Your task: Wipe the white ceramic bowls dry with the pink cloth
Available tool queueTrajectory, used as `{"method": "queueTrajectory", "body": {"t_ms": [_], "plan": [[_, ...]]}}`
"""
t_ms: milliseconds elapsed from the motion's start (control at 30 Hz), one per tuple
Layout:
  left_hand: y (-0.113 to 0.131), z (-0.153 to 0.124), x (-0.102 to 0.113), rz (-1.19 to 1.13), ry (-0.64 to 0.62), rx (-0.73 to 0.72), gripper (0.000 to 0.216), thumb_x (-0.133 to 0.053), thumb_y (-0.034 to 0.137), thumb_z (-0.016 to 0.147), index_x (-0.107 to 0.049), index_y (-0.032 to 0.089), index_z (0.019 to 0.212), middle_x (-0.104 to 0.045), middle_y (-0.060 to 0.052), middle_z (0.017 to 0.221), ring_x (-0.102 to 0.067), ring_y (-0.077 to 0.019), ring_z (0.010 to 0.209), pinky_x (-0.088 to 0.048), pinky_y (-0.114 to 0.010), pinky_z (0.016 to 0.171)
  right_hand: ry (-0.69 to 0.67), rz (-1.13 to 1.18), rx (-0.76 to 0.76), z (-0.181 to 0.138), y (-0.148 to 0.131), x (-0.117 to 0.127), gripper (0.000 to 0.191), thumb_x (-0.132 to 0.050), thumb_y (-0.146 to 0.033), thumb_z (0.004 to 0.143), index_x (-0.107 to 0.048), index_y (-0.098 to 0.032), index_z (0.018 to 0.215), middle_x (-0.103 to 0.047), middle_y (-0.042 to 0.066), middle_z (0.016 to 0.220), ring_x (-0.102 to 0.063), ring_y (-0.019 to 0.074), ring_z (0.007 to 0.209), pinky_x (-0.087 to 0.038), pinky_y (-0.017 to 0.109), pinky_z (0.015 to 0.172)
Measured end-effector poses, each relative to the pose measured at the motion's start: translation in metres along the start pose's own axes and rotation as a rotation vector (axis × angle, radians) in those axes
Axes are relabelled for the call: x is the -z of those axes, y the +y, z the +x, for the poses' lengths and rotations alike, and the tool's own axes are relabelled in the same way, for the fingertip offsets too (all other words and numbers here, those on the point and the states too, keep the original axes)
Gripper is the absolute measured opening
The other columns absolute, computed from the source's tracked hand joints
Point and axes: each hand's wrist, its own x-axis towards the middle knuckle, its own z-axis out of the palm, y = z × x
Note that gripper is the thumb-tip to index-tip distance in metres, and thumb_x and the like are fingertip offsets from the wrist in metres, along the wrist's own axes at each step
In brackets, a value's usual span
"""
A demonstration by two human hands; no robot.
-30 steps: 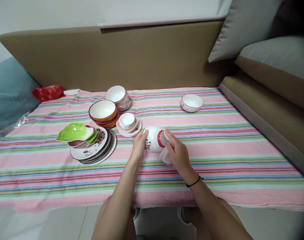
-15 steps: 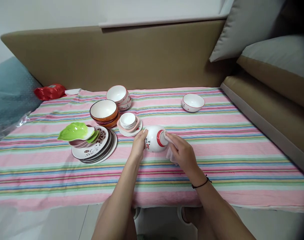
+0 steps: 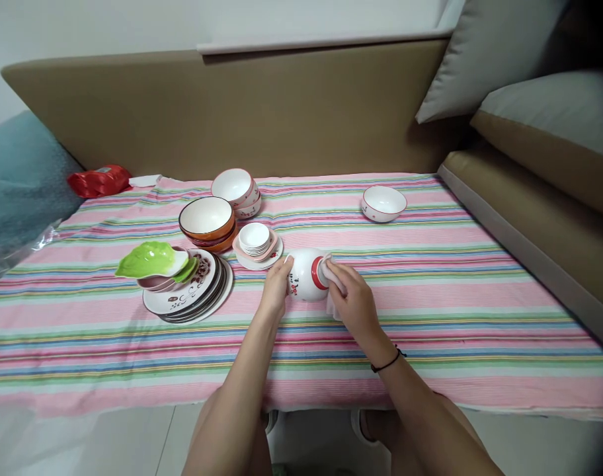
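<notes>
A white bowl (image 3: 304, 276) with a red foot ring and small red and black markings is tipped on its side above the striped cloth, its base facing right. My left hand (image 3: 276, 287) grips its rim from the left, thumb on the outer wall. My right hand (image 3: 355, 296) is closed on a thin white cloth (image 3: 334, 307) and presses it against the bowl's base. Part of this cloth hangs below the fingers. The inside of the bowl is turned out of sight.
Left of my hands stand small white dishes (image 3: 254, 236), orange-brown bowls (image 3: 207, 221), red-rimmed bowls (image 3: 233, 187) and stacked plates (image 3: 180, 301) topped by a green leaf-shaped dish (image 3: 150, 259). Another red-rimmed bowl (image 3: 383, 203) sits back right. Cushions (image 3: 544, 145) line the right side.
My right hand has shifted slightly left with the cloth, further over the bowl's foot. The bowl and my left hand stay almost where they were.
</notes>
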Motion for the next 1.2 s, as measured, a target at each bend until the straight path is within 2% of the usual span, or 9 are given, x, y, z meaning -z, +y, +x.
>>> {"method": "queueTrajectory", "body": {"t_ms": [200, 333, 567, 733, 900, 967, 1067, 1133, 1200], "plan": [[0.001, -0.002, -0.002, -0.005, -0.007, 0.010, 0.040, -0.078, 0.048, 0.064, -0.065, 0.014, 0.082, -0.059, 0.002, 0.068, -0.050, -0.0098, 0.059, -0.037, -0.021, 0.053, -0.065, 0.106, -0.064, -0.002, 0.004, 0.000, 0.045, -0.044, -0.021, 0.091, -0.058, -0.022, 0.134, -0.054, 0.013, 0.128, -0.054, 0.0264, 0.120, -0.051, 0.043, 0.097], [0.001, -0.003, -0.002, 0.000, 0.004, 0.006, 0.039, -0.078, 0.048, 0.065, -0.066, 0.015, 0.082, -0.061, 0.002, 0.068, -0.050, -0.0104, 0.060, -0.038, -0.021, 0.055, -0.125, 0.233, -0.124, 0.000, 0.006, 0.003, 0.042, -0.045, -0.023, 0.092, -0.060, -0.025, 0.131, -0.054, 0.010, 0.126, -0.055, 0.0243, 0.118, -0.048, 0.041, 0.099], [-0.001, -0.001, 0.002, 0.037, 0.008, 0.016, 0.040, -0.075, 0.050, 0.066, -0.066, 0.016, 0.084, -0.059, 0.003, 0.068, -0.049, -0.0090, 0.056, -0.034, -0.021, 0.050, -0.197, 0.388, -0.032, 0.004, 0.009, 0.009, 0.041, -0.048, -0.017, 0.090, -0.065, -0.029, 0.126, -0.060, 0.006, 0.120, -0.058, 0.0219, 0.114, -0.049, 0.038, 0.098], [-0.002, 0.001, 0.003, 0.030, -0.001, 0.022, 0.040, -0.075, 0.050, 0.066, -0.065, 0.015, 0.083, -0.059, 0.003, 0.069, -0.049, -0.0087, 0.057, -0.036, -0.020, 0.052, -0.225, 0.224, 0.104, 0.006, 0.014, 0.018, 0.044, -0.042, -0.009, 0.090, -0.070, -0.030, 0.117, -0.063, 0.005, 0.120, -0.060, 0.0204, 0.114, -0.050, 0.037, 0.097], [-0.001, 0.000, 0.001, 0.030, 0.018, 0.027, 0.040, -0.077, 0.049, 0.064, -0.065, 0.015, 0.082, -0.059, 0.003, 0.068, -0.050, -0.0094, 0.059, -0.037, -0.020, 0.052, -0.183, -0.089, 0.171, 0.007, 0.012, 0.020, 0.048, -0.038, -0.007, 0.091, -0.064, -0.025, 0.127, -0.059, 0.007, 0.131, -0.056, 0.0232, 0.122, -0.051, 0.039, 0.099], [0.000, 0.000, 0.000, 0.004, 0.015, 0.025, 0.041, -0.078, 0.048, 0.063, -0.066, 0.015, 0.084, -0.061, 0.002, 0.071, -0.052, -0.0102, 0.061, -0.038, -0.020, 0.054, -0.165, -0.196, 0.141, 0.007, 0.009, 0.016, 0.048, -0.036, -0.009, 0.092, -0.060, -0.023, 0.131, -0.058, 0.009, 0.132, -0.057, 0.0257, 0.119, -0.053, 0.041, 0.094], [0.001, -0.002, -0.002, -0.028, -0.001, 0.018, 0.040, -0.079, 0.047, 0.062, -0.066, 0.015, 0.083, -0.062, 0.001, 0.072, -0.053, -0.0105, 0.063, -0.040, -0.020, 0.056, -0.153, -0.270, 0.047, 0.004, 0.003, 0.011, 0.047, -0.036, -0.012, 0.092, -0.057, -0.019, 0.134, -0.060, 0.012, 0.124, -0.062, 0.0272, 0.106, -0.057, 0.039, 0.076], [0.002, -0.003, -0.003, -0.024, -0.005, 0.015, 0.039, -0.079, 0.047, 0.063, -0.065, 0.015, 0.081, -0.061, 0.002, 0.070, -0.052, -0.0102, 0.062, -0.039, -0.020, 0.055, -0.164, -0.239, -0.018, 0.002, 0.000, 0.010, 0.048, -0.038, -0.013, 0.091, -0.055, -0.018, 0.135, -0.060, 0.012, 0.115, -0.063, 0.0254, 0.095, -0.056, 0.036, 0.069], [0.002, -0.004, -0.004, -0.008, -0.003, 0.016, 0.040, -0.078, 0.048, 0.064, -0.065, 0.015, 0.082, -0.061, 0.002, 0.070, -0.051, -0.0099, 0.061, -0.038, -0.020, 0.055, -0.175, -0.147, -0.066, 0.001, 0.000, 0.010, 0.048, -0.039, -0.014, 0.090, -0.055, -0.019, 0.135, -0.059, 0.011, 0.109, -0.063, 0.0234, 0.090, -0.055, 0.036, 0.070]]}}
